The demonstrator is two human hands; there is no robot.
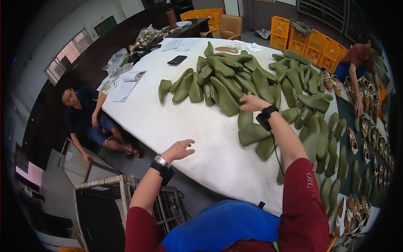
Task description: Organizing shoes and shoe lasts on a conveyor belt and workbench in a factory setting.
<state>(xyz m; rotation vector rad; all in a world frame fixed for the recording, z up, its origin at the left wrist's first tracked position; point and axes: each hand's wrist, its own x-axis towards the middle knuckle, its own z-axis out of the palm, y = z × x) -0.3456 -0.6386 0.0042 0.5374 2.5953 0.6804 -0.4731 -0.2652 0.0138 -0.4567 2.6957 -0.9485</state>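
A large heap of green shoe lasts [226, 93] lies on the white table [151, 119]. My right hand [254, 103] is stretched over the near edge of the heap, its fingers apart and close to the lasts; nothing shows lifted in it. Whether the fingertips touch a last is hard to make out. My left hand [179, 150] hovers above bare table at the near left, fingers spread and holding nothing. Below my right hand, a single last [252, 134] lies on its side. Along the right, more lasts [331, 157] stand in rows.
A calculator [177, 60], papers [125, 90] and an insole-shaped brown piece [226, 49] lie at the far side. Brown-and-white shoes [354, 212] line the right, where a person [357, 67] bends over them. Another person [90, 113] sits at left. Orange crates [310, 40] stand behind.
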